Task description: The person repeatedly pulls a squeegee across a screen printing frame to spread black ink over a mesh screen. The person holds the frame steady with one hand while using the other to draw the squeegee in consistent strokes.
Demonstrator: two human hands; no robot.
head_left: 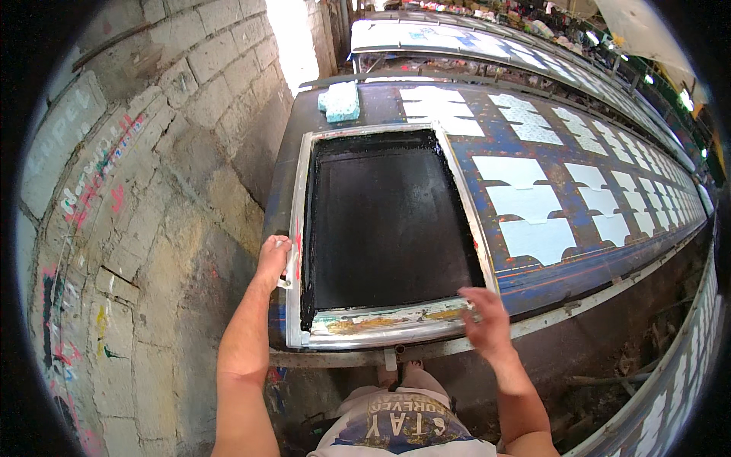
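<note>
A large screen printing frame (457,183) lies on the long table in front of me, its pale rails smeared with paint. Black ink coats the mesh (384,228) inside it and is thickest along the edges. My left hand (274,259) is closed at the frame's left rail, around a small white piece that looks like a handle. Over the near right corner hovers my right hand (487,324), slightly blurred, its fingers loosely apart and nothing visible in them. Whether its fingertips touch the rail I cannot tell.
Rows of white cut fabric pieces (521,190) lie along the dark table (525,286) to the right. A light blue speckled block (341,102) sits beyond the frame. A block wall (175,228) rises close on the left. More tables (449,38) with pale pieces stand behind.
</note>
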